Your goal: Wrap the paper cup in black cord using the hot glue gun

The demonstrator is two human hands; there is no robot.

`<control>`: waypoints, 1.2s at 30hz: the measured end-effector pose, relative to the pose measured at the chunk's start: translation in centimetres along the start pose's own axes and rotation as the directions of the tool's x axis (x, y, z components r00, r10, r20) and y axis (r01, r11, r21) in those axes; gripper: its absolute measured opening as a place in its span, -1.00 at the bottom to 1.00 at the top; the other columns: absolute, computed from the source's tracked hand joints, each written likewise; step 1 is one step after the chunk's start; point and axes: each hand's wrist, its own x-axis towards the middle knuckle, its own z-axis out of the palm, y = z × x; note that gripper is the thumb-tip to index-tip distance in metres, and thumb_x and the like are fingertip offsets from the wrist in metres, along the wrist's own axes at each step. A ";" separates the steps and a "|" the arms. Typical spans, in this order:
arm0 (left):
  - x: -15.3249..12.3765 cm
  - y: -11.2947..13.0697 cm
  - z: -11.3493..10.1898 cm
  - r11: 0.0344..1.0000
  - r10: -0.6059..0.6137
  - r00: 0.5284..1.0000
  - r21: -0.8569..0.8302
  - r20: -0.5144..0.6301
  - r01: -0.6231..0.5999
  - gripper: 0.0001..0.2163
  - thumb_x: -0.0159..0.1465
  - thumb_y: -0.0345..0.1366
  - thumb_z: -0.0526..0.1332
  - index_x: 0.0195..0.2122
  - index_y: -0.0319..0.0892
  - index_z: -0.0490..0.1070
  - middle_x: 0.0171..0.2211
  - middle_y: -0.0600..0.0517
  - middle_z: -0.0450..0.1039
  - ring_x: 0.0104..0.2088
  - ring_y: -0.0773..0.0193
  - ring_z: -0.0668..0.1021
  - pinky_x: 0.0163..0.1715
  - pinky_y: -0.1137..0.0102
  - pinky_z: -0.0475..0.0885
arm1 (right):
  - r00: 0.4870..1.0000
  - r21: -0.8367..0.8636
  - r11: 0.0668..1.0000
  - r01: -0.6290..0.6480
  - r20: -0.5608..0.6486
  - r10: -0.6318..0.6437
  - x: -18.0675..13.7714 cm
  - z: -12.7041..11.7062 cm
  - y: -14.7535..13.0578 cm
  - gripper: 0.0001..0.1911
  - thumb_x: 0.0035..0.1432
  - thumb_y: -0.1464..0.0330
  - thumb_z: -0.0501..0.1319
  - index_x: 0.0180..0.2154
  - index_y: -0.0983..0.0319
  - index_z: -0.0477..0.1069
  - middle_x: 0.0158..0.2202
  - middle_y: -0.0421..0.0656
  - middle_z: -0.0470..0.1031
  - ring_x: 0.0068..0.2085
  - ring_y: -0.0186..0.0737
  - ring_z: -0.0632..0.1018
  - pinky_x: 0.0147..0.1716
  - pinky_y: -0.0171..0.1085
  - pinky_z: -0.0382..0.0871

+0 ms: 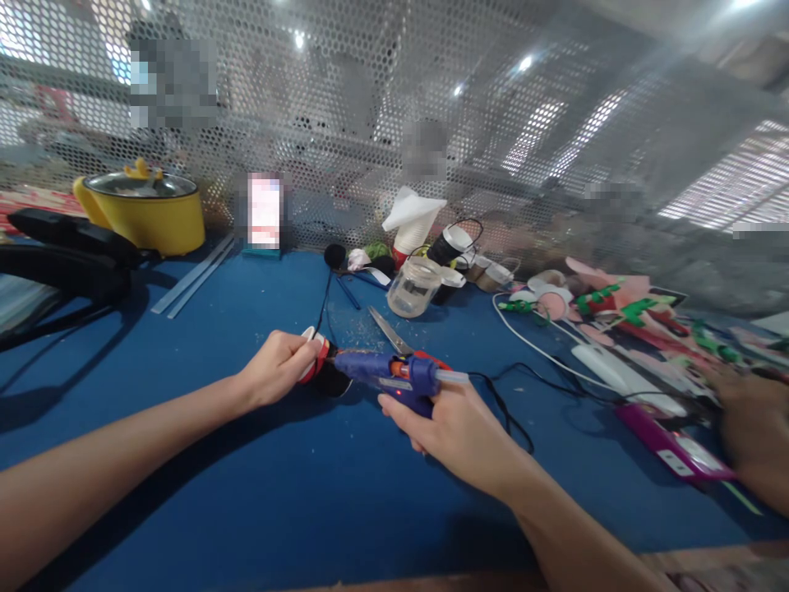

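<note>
Between the fingers of my left hand (279, 367) is a small cup (333, 381) with a white rim, a red band and a black wrapped side; it lies tilted. A black cord (324, 308) runs from it to a dark yarn ball (334, 256) farther back. My right hand (472, 436) is wrapped round the handle of a blue hot glue gun (373, 367). The gun's nozzle points left and meets the cup's side or sits very close to it. From its rear sticks a clear glue stick (453, 376). Scissors (391, 331) lie just behind the gun, their red handles partly hidden.
Behind stand a clear jar (414, 288), paper cups (419, 234) and a lit phone (264, 212). At left are a yellow pot (154, 215) and glue sticks (194, 275). A white power strip (622, 378), a purple device (671, 444) and another person's hand (755, 427) are right.
</note>
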 end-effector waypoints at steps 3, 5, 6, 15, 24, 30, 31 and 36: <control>0.0 0.0 0.0 1.000 0.009 1.000 -0.021 0.005 -0.008 -0.62 0.15 -0.17 -0.11 -0.75 -0.23 0.05 -0.77 0.17 0.01 -0.70 0.51 0.08 -0.72 0.53 -0.01 | 1.000 -0.026 1.000 0.006 0.006 -0.006 -0.1 0.1 -0.1 -0.77 0.01 0.30 0.05 -0.58 0.26 0.32 -0.77 -0.28 0.28 -0.70 -0.38 0.35 -0.68 -0.41 0.23; 0.0 0.0 0.0 0.999 0.008 1.000 -0.034 0.009 -0.008 -0.62 0.15 -0.17 -0.11 -0.75 -0.22 0.05 -0.77 0.17 0.00 -0.70 0.51 0.07 -0.72 0.53 -0.02 | 1.000 -0.040 0.999 0.008 0.005 -0.008 -0.1 0.2 -0.2 -0.77 0.01 0.30 0.05 -0.59 0.25 0.31 -0.78 -0.27 0.27 -0.70 -0.37 0.35 -0.68 -0.40 0.23; 0.0 -0.1 0.1 0.999 0.007 1.000 -0.040 0.009 -0.007 -0.62 0.15 -0.17 -0.11 -0.75 -0.22 0.05 -0.77 0.17 0.00 -0.71 0.51 0.07 -0.73 0.53 -0.02 | 1.000 -0.042 0.999 0.010 0.005 -0.010 -0.2 0.2 -0.2 -0.78 0.00 0.30 0.05 -0.59 0.25 0.30 -0.78 -0.27 0.27 -0.69 -0.36 0.35 -0.68 -0.40 0.23; 0.0 -0.3 0.1 0.998 -0.012 1.000 -0.054 0.000 0.012 -0.63 0.15 -0.16 -0.10 -0.75 -0.22 0.04 -0.76 0.17 -0.03 -0.70 0.51 0.06 -0.73 0.53 -0.04 | 0.998 -0.071 0.995 0.064 -0.023 -0.066 -0.4 0.5 -0.1 -0.81 0.01 0.31 0.04 -0.56 0.22 0.31 -0.76 -0.26 0.27 -0.66 -0.33 0.36 -0.65 -0.38 0.22; 0.0 -0.3 0.2 0.997 -0.049 0.999 -0.055 -0.014 0.049 -0.64 0.14 -0.16 -0.09 -0.74 -0.22 0.05 -0.75 0.17 -0.04 -0.69 0.50 0.06 -0.72 0.53 -0.02 | 0.989 -0.117 0.983 0.145 -0.024 -0.149 -0.4 0.6 0.2 -0.90 0.00 0.36 0.07 -0.50 0.23 0.29 -0.61 -0.24 0.36 -0.60 -0.37 0.36 -0.58 -0.40 0.22; 0.1 -0.5 0.3 0.994 -0.064 0.998 -0.090 -0.019 0.062 -0.65 0.13 -0.17 -0.08 -0.74 -0.23 0.09 -0.76 0.17 -0.04 -0.71 0.50 0.06 -0.74 0.53 -0.03 | 0.982 -0.165 0.970 0.178 -0.029 -0.185 -0.4 0.8 0.2 -0.87 0.01 0.36 0.06 -0.54 0.23 0.26 -0.63 -0.24 0.33 -0.62 -0.38 0.34 -0.61 -0.40 0.19; 0.1 -0.5 0.3 0.994 -0.065 0.998 -0.095 -0.020 0.062 -0.65 0.13 -0.17 -0.08 -0.74 -0.23 0.09 -0.76 0.17 -0.04 -0.71 0.50 0.06 -0.74 0.53 -0.03 | 0.982 -0.174 0.969 0.177 -0.028 -0.184 -0.4 0.8 0.2 -0.86 0.01 0.36 0.06 -0.55 0.22 0.25 -0.64 -0.25 0.32 -0.63 -0.38 0.33 -0.62 -0.40 0.18; 0.2 -0.4 0.3 0.993 -0.064 0.998 -0.096 -0.021 0.062 -0.65 0.12 -0.18 -0.08 -0.75 -0.22 0.08 -0.77 0.18 -0.04 -0.72 0.50 0.06 -0.74 0.52 -0.04 | 0.985 -0.194 0.967 0.164 -0.027 -0.173 -0.5 1.0 0.2 -0.85 0.01 0.35 0.06 -0.55 0.22 0.25 -0.66 -0.25 0.30 -0.65 -0.39 0.32 -0.65 -0.41 0.15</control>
